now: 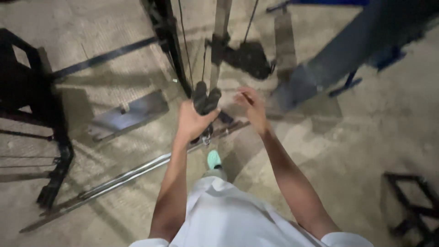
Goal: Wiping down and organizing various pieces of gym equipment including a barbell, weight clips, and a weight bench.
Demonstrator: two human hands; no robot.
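Gripping two black handles, left hand; right hand open, apart.

No packages, labels, signs or screens show anywhere in this view.

Left hand gripping black handles hanging on cable. Right hand open, just beside. Metal bars on concrete floor.
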